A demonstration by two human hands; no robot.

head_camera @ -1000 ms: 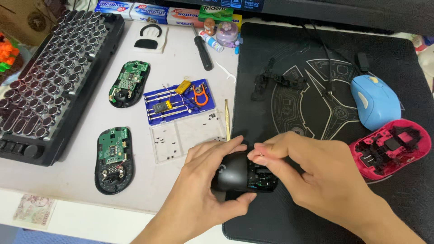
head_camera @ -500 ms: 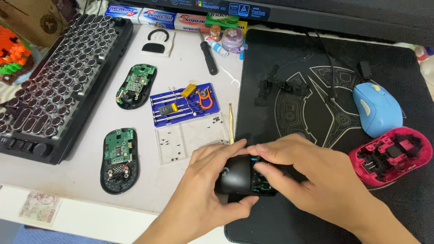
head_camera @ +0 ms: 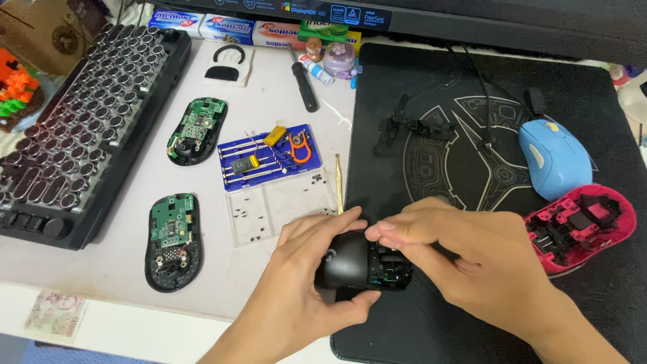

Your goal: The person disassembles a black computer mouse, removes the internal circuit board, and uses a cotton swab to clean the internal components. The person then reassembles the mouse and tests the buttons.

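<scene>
Black mouse (head_camera: pixel 350 259) — my left hand (head_camera: pixel 303 296) grip closed round shell; my right hand (head_camera: pixel 472 263) pinching its open top. Beside: clear screw tray (head_camera: pixel 283 212), black mat (head_camera: pixel 485 323) on desk (head_camera: pixel 101 269).

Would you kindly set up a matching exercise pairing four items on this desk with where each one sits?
Things:
1. black mouse
2. blue mouse
3. pink mouse shell
4. keyboard

Places:
A. far left of the desk
B. on the black mat, just beyond the pink shell
C. held between the left hand and the right hand
D. right edge of the mat, open side up

Pairs: 1-C, 2-B, 3-D, 4-A
</scene>
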